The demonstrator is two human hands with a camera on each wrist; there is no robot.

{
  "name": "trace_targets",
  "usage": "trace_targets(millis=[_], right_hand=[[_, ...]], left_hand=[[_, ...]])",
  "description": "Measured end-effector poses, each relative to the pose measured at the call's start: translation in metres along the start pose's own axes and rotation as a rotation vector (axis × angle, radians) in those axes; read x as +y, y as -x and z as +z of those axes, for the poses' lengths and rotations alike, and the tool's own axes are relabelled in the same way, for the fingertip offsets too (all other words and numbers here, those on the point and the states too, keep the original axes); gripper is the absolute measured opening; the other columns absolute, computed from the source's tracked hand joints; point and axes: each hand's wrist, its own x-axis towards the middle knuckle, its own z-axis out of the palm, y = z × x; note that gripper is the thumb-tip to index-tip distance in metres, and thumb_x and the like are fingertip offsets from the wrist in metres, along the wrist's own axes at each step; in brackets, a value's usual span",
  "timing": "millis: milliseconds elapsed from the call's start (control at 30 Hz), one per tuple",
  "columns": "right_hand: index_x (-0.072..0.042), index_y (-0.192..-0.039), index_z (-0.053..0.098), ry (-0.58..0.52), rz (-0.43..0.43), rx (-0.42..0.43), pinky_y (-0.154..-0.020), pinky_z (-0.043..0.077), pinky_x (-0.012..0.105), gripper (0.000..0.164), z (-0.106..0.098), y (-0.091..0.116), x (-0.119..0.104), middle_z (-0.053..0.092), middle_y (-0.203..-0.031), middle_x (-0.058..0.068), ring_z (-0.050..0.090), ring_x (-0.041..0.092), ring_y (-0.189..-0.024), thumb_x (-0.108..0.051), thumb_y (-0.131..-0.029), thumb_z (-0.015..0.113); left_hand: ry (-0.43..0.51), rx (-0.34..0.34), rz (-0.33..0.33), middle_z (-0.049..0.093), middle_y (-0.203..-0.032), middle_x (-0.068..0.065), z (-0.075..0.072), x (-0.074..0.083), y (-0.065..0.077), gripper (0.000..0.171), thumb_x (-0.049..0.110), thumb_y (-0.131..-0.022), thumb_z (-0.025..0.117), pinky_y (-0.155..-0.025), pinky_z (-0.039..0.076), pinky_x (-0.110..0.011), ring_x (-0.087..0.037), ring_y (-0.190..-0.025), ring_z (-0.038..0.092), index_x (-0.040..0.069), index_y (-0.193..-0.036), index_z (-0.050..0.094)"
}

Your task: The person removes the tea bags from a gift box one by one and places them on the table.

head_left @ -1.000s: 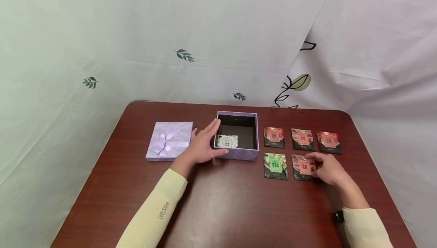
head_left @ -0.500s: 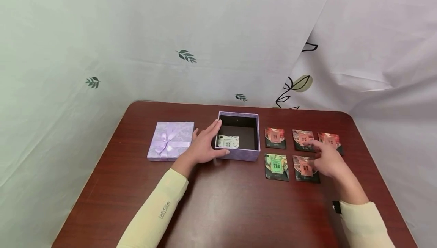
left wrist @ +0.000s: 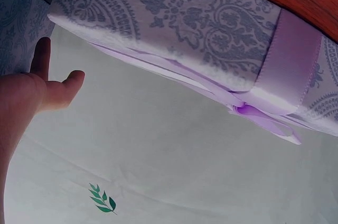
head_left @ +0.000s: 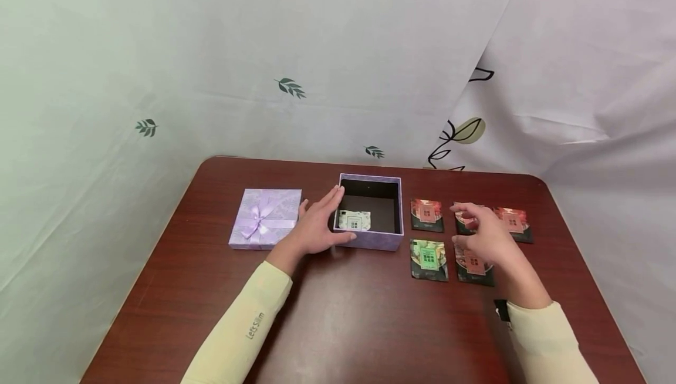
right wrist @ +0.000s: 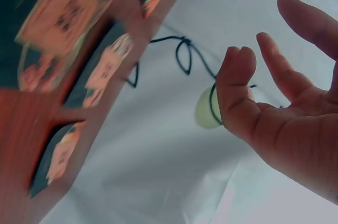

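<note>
My left hand [head_left: 315,228] rests at the left side of an open purple gift box [head_left: 377,241], its fingers along the left wall and its thumb at the front wall. A whitish sachet [head_left: 355,219] lies inside the box, at its front left. Over the sachets on the right, my right hand [head_left: 491,237] hovers with bent fingers and nothing held. It partly covers two red-labelled sachets, the front one [head_left: 475,269] and the one behind it [head_left: 463,229]. A green-labelled sachet [head_left: 429,259] lies flat between the box and that hand.
Two more red-labelled sachets lie in the back row, one beside the box [head_left: 426,214] and one at the far right [head_left: 513,222]. A purple lid with a ribbon bow [head_left: 280,202] lies left of the box. Behind the table [head_left: 338,319] hangs a pale curtain [head_left: 211,49].
My right hand has left the front red-labelled sachet, rising and shifting left, away from the table's right side. The left hand stays at the box. The sachets lie where they were.
</note>
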Motion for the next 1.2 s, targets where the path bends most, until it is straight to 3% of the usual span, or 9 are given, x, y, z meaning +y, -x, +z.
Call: trace_targets(millis=[233, 467, 800, 1200], right_hand=[[-0.007, -0.139, 0.051, -0.075, -0.041, 0.059, -0.077, 0.049, 0.049, 0.056, 0.011, -0.004, -0.017, 0.053, -0.129, 0.022, 0.056, 0.038, -0.107, 0.0, -0.087, 0.073], [-0.006, -0.135, 0.055, -0.176, -0.126, 0.102, -0.078, 0.051, 0.044, 0.05, 0.026, -0.015, -0.033, 0.06, -0.123, 0.019, 0.061, 0.034, -0.101, 0.002, -0.088, 0.07], [-0.002, -0.133, 0.056, -0.3, -0.18, 0.043, -0.079, 0.054, 0.04, 0.047, 0.046, -0.029, -0.052, 0.06, -0.123, 0.022, 0.065, 0.034, -0.103, 0.004, -0.089, 0.069], [-0.006, -0.137, 0.055, -0.273, -0.16, 0.001, -0.083, 0.054, 0.047, 0.05, 0.06, -0.042, -0.074, 0.058, -0.132, 0.019, 0.065, 0.031, -0.108, -0.001, -0.09, 0.069]], left_hand=[[0.012, -0.001, -0.004, 0.016, -0.166, -0.003, 0.001, -0.001, 0.001, 0.107, 0.062, -0.081, 0.073, -0.11, 0.004, -0.064, -0.034, -0.135, 0.044, 0.016, -0.162, 0.018], [0.014, 0.005, -0.001, 0.017, -0.165, -0.004, 0.002, -0.002, 0.002, 0.107, 0.062, -0.081, 0.073, -0.11, 0.005, -0.066, -0.034, -0.135, 0.043, 0.016, -0.162, 0.018], [0.008, -0.008, -0.019, 0.014, -0.166, 0.002, 0.002, -0.002, 0.001, 0.108, 0.063, -0.081, 0.072, -0.11, 0.004, -0.064, -0.031, -0.138, 0.041, 0.018, -0.162, 0.018], [0.002, -0.001, -0.009, 0.016, -0.166, -0.001, 0.002, -0.001, -0.001, 0.108, 0.064, -0.081, 0.072, -0.11, 0.006, -0.065, -0.03, -0.138, 0.041, 0.017, -0.162, 0.018]])
